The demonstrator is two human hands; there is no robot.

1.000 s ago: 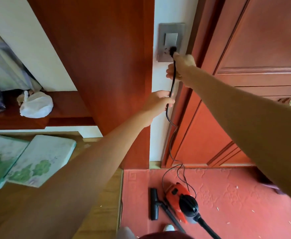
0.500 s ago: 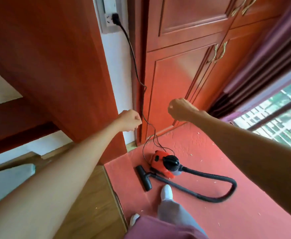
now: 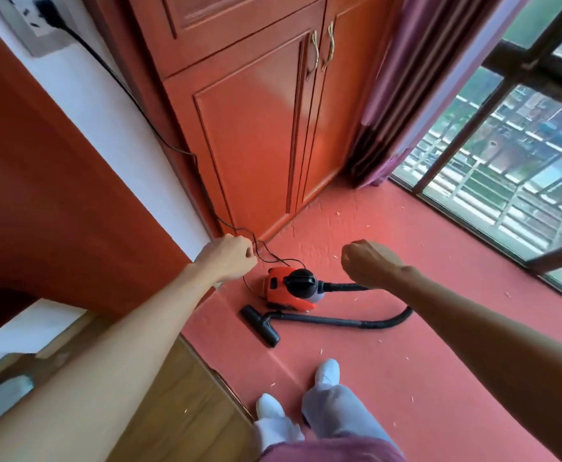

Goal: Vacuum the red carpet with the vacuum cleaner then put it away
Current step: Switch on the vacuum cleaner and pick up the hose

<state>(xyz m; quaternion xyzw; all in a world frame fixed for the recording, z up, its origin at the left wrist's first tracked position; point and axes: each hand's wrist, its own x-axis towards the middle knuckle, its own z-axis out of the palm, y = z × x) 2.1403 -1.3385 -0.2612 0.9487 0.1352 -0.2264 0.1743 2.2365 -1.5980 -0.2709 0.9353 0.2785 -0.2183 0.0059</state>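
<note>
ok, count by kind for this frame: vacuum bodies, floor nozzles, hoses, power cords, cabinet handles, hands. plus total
Vacuum body: 1
Floor nozzle: 1
Hose: 1
Power cord: 1
Cabinet handles: 2
Hands: 2, left hand and right hand
Total: 8

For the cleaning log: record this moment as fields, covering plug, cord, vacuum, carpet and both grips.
plug: in the wall socket
power cord: runs down the wall to the vacuum cleaner
vacuum cleaner: on the red carpet, beside the cabinet
floor nozzle: lying on the carpet, hose attached
pale bits: scattered over the carpet
left grip: fingers curled at the cord; hold unclear
right grip: fist, nothing visible in it
</note>
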